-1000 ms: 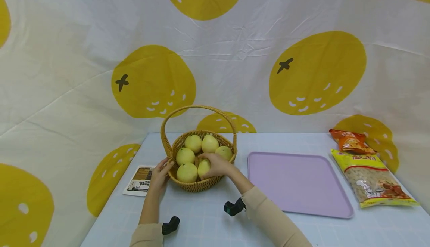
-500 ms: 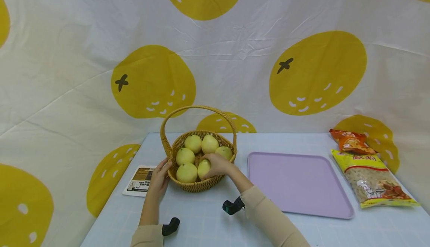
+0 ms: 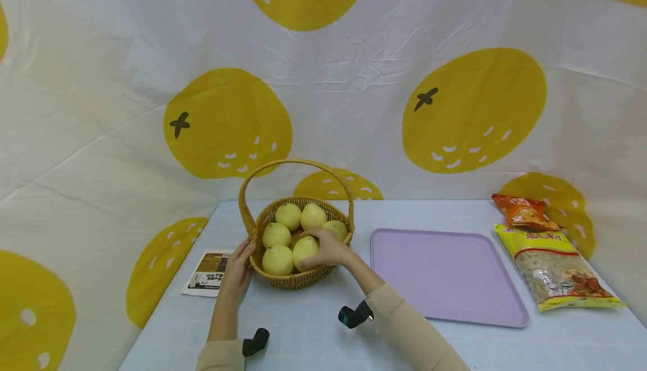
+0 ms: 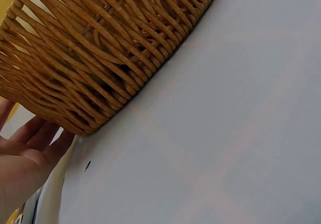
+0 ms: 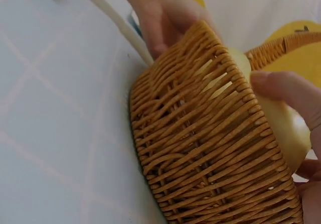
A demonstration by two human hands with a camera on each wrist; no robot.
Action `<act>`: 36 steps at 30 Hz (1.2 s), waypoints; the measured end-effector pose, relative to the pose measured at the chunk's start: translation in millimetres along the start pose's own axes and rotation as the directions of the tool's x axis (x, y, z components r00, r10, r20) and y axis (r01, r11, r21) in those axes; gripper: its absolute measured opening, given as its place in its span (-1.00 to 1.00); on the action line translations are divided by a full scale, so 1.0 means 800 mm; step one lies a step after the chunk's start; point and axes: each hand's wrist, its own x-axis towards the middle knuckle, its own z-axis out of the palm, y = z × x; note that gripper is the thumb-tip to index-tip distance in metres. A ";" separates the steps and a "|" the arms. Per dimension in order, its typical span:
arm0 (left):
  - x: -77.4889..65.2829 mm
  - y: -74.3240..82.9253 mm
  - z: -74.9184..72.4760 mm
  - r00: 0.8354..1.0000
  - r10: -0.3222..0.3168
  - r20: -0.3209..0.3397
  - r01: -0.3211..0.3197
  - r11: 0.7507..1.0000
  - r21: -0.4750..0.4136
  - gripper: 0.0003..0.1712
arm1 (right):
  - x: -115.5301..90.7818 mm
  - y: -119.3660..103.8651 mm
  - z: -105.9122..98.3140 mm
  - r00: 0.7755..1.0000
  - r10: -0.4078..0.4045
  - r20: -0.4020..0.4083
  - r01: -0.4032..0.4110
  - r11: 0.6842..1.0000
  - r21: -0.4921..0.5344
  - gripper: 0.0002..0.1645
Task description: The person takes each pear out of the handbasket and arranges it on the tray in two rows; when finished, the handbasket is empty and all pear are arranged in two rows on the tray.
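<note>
A brown wicker basket (image 3: 295,282) with a tall arched handle (image 3: 303,161) stands on the table and holds several round, pale yellow-green pears (image 3: 278,260). My left hand (image 3: 237,267) grips its left side near the handle's foot; in the left wrist view the fingers (image 4: 42,133) lie against the lower wicker wall. Reaching over the front right rim, my right hand (image 3: 329,247) holds the front right pear (image 3: 305,252) between thumb and fingers. In the right wrist view the thumb (image 5: 283,86) presses on that pear (image 5: 281,133), just above the rim.
To the right of the basket lies a flat lilac tray (image 3: 447,275). Farther right are a yellow-topped food bag (image 3: 558,270) and an orange snack packet (image 3: 525,213). A printed white packet (image 3: 206,274) lies left of the basket, partly behind the left hand.
The pear in my right hand has risen slightly and now shows more of its surface. My left hand stays at the basket's side. The head view has shifted a little.
</note>
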 end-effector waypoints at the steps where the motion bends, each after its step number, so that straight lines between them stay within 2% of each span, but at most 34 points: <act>1: 0.000 0.000 0.000 1.000 -0.001 -0.003 0.001 1.000 0.004 -0.23 | -0.001 0.000 0.000 1.000 0.007 -0.012 -0.006 1.000 0.025 -0.24; 9: -0.003 -0.003 0.002 0.999 0.023 -0.046 -0.022 1.000 0.019 -0.25 | -0.013 0.000 0.002 0.993 0.014 -0.120 0.008 0.983 0.183 -0.24; 12: -0.004 -0.002 0.003 0.998 0.033 -0.052 -0.032 0.999 0.021 -0.25 | -0.021 -0.004 -0.004 0.988 0.033 -0.150 0.008 0.965 0.263 -0.26; 15: -0.003 -0.002 0.003 0.998 0.033 -0.054 -0.033 0.999 0.008 -0.27 | -0.030 -0.006 -0.014 0.982 0.037 -0.183 0.019 0.955 0.296 -0.28; 19: -0.002 -0.001 0.003 0.998 0.029 -0.047 -0.029 1.000 0.010 -0.29 | -0.047 -0.012 -0.032 0.975 0.022 -0.220 0.048 0.951 0.306 -0.32; 24: -0.003 0.001 0.005 0.998 0.043 -0.052 -0.041 0.998 0.038 -0.27 | -0.069 -0.018 -0.053 0.976 0.020 -0.217 0.052 0.946 0.320 -0.31; 30: -0.004 0.001 0.005 0.999 0.040 -0.035 -0.039 0.999 0.032 -0.26 | -0.093 0.005 -0.063 0.970 0.039 -0.239 0.030 0.960 0.278 -0.26; 36: -0.004 0.001 0.006 0.999 0.027 -0.047 -0.025 0.999 0.026 -0.24 | -0.112 0.027 -0.069 0.963 0.041 -0.266 0.025 0.970 0.240 -0.23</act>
